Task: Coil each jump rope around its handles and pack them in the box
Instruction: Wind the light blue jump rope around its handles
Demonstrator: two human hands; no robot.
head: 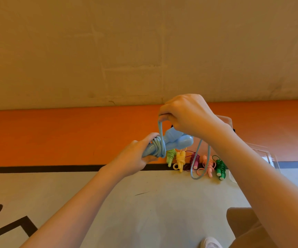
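Blue rope [196,169] is being wound round the paired handles [173,142], gripped by the left hand [141,151] mid-frame; its loop is pinched by the right hand [184,115] at 12 o'clock (keep turns snug). The clear box [263,151] sits at 3 o'clock.

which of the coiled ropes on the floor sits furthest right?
The dark green rope, at the right end of the row, just past the pink one and nearest the clear box.

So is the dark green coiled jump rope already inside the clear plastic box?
No, the dark green coiled jump rope lies on the floor in the row of ropes, beside the clear plastic box, not in it.
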